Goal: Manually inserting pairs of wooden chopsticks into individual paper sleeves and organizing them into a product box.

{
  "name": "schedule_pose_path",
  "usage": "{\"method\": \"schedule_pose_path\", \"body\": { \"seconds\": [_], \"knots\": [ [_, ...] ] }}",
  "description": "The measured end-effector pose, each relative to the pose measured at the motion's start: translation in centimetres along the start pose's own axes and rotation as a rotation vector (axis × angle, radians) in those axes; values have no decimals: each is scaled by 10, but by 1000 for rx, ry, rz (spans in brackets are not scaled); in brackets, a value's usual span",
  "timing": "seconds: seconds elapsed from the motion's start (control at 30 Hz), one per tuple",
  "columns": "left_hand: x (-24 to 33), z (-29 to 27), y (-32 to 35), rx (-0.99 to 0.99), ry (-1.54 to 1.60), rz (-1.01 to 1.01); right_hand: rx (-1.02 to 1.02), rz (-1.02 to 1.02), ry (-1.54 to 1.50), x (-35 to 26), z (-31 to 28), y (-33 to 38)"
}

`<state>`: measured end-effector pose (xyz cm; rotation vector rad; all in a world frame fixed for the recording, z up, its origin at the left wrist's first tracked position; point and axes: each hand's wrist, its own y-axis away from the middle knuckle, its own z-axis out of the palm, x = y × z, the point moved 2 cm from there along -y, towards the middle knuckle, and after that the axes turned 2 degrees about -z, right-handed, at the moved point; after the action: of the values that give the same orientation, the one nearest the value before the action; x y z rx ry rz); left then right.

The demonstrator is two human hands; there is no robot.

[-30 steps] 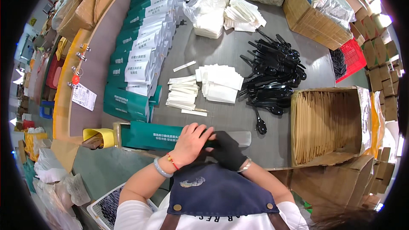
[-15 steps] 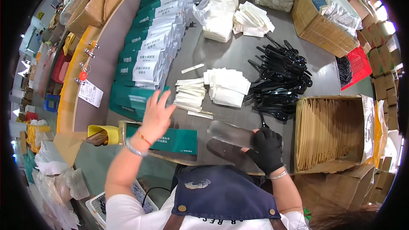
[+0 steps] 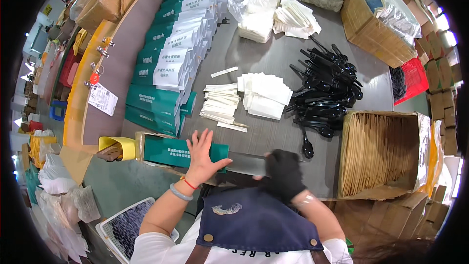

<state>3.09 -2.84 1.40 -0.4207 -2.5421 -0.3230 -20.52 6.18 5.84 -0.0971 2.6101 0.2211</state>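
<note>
The left hand point(image 3: 199, 159) has come down from the air, flat and open on the green sleeve point(image 3: 183, 151) at the table point(image 3: 273, 58) edge. The gloved right hand point(image 3: 284, 173), grip closed on a clear packet point(image 3: 246, 164), should slide it in squarely.

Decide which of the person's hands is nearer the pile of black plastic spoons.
Right. The gloved right hand sits just below the black spoons; the bare left hand lies farther left, on the green sleeve.
</note>
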Motion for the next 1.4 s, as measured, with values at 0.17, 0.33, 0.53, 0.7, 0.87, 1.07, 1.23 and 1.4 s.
{"method": "schedule_pose_path", "body": {
  "seconds": [0.17,0.33,0.53,0.7,0.87,1.07,1.23,1.4],
  "knots": [
    [8,-14,-25,-138,-4,139,246,-217,-97,-18,27,-26],
    [13,6,-95,-175,-95,376,472,133,-110,83,-20,21],
    [29,9,-110,-233,-280,610,993,715,93,230,-54,170],
    [79,14,-138,-80,-121,674,682,826,242,254,-47,192],
    [97,30,-178,192,-134,864,743,877,174,260,-37,190],
    [95,35,-156,192,-187,887,1022,1067,-59,222,-57,177],
    [95,33,-153,262,-230,927,824,690,-33,167,-31,94],
    [94,38,-153,288,-282,976,659,515,-279,111,-17,33]
  ]
}}
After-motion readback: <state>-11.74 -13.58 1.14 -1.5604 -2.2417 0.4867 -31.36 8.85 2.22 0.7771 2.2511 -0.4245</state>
